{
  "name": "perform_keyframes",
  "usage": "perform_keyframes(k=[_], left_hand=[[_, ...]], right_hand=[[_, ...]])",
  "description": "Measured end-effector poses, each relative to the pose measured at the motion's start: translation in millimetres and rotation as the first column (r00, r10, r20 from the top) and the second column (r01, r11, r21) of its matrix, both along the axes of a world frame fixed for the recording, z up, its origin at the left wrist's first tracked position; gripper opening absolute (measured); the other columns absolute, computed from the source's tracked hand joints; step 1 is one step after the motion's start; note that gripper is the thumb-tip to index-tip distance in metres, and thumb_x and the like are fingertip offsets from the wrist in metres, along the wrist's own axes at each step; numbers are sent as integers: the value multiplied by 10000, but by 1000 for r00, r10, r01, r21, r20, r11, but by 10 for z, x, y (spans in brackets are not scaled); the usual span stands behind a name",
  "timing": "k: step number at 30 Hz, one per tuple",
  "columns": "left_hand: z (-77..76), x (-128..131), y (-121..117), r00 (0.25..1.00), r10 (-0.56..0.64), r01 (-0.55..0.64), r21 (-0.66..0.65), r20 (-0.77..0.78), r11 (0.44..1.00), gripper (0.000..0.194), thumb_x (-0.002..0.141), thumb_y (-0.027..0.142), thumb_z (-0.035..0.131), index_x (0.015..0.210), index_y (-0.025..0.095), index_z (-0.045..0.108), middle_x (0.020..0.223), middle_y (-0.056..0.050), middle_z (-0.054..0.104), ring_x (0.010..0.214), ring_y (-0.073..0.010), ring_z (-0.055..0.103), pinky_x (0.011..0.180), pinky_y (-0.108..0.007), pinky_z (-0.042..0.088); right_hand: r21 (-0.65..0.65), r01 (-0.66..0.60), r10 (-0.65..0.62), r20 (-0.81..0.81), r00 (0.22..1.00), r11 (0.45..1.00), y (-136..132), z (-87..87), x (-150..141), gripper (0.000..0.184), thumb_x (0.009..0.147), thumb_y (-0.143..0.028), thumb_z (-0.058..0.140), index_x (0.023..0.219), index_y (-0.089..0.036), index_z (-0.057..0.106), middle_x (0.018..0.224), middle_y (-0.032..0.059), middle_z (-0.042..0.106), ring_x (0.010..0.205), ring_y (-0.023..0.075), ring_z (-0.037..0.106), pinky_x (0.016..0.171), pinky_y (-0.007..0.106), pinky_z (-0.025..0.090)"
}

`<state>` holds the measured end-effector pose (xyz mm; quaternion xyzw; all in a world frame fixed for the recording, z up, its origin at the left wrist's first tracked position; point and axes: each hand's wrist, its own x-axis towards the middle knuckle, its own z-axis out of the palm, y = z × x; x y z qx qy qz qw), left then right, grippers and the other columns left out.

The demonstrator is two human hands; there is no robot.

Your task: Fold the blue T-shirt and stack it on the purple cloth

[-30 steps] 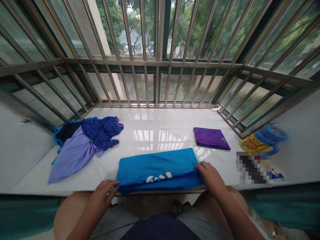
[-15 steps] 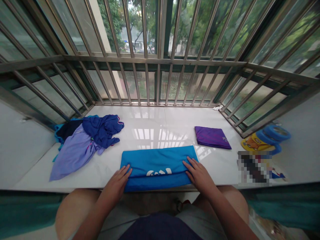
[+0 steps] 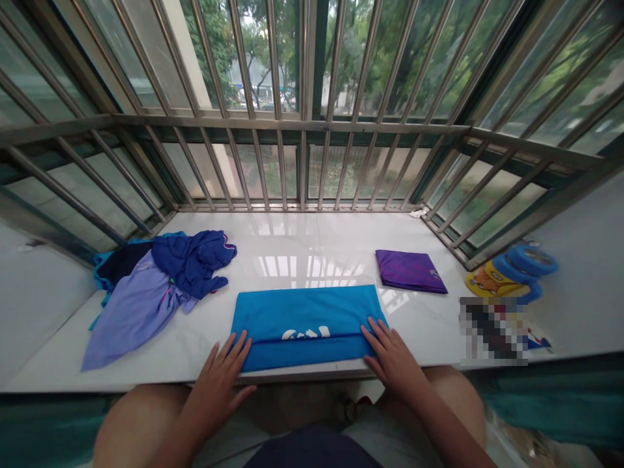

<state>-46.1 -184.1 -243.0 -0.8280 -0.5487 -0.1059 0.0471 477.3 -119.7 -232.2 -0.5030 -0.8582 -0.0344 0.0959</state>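
Moved inward: left hand (image 3: 220,372) and right hand (image 3: 394,357), fingers outspread, rest on folded blue cloth (image 3: 307,309), apparently holding its near flap flat.

Left hand (image 3: 220,376) + right hand (image 3: 394,359): 2
Blue folded cloth (image 3: 302,309) + purple folded cloth (image 3: 410,271): 2
Heaped garments (image 3: 188,260): 3+, overlapping, exact count unclear
Yellow-blue jug (image 3: 494,278): 1
Pixelated patch (image 3: 493,331): can't count

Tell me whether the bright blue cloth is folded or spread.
Folded: the bright blue cloth has a strip along its near side turned up, hiding part of its white print.
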Motion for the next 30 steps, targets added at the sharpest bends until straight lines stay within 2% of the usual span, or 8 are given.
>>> perform_keyframes(k=[2,5,9,12,17,23,26,30], left_hand=[[-23,12,-190,1000,-5,5,20,-1,1000,899,1002,586,652,1751,279,261,1754,-119,419,1621,-356,388,1336,-582,259],[6,6,-282,996,-4,1,36,89,999,734,1048,490,613,1707,280,368,1705,-122,502,1561,-329,486,1294,-556,358],[134,-65,-71,958,79,-99,60,275,993,475,1092,359,520,1545,228,575,1506,-148,681,1360,-280,663,1159,-459,528],[263,-130,211,955,153,-157,-4,252,988,412,1073,383,526,1411,223,699,1322,-145,767,1179,-305,731,1037,-462,595],[524,-178,577,969,138,-106,-161,204,981,370,1071,387,479,1066,246,821,1038,-94,817,939,-279,764,890,-420,623],[839,-261,495,949,63,-66,0,309,998,428,1108,504,464,1153,240,799,1114,-96,804,1030,-254,760,957,-369,608],[706,-323,243,956,38,-61,71,291,996,404,1111,486,474,1204,276,807,1150,-84,806,1051,-252,759,957,-361,613],[293,-302,-148,964,-10,2,29,266,1000,354,1103,392,489,1144,319,833,1143,-69,814,1010,-234,774,884,-337,636]], right_hand=[[6,-28,28,1,1000,1000,-161,-13,94,696,1058,-498,596,1697,-297,410,1736,131,425,1575,390,428,1189,619,462],[31,-34,35,-63,997,999,-221,26,175,577,1077,-448,574,1622,-269,522,1646,145,544,1492,355,536,1169,557,499],[43,41,-35,-131,991,998,-6,177,164,441,1086,-312,521,1504,-224,632,1483,158,667,1303,296,661,1083,455,561],[15,92,-91,-32,995,996,217,322,85,387,1051,-269,559,1410,-241,700,1402,143,707,1213,314,683,994,452,580],[-72,104,-97,95,991,992,481,572,-56,255,1021,-214,607,1195,-272,784,1142,93,766,983,268,700,819,355,536],[33,104,-104,1,995,994,505,820,33,286,1037,-204,557,1228,-240,767,1142,109,754,982,264,671,847,362,501],[68,93,-89,-55,995,993,305,761,160,321,1052,-232,522,1253,-254,771,1162,122,759,1015,280,666,893,391,510],[-13,65,-66,-57,996,998,-77,505,276,396,982,-153,523,1241,-297,786,1163,112,768,1017,283,687,883,401,547]])
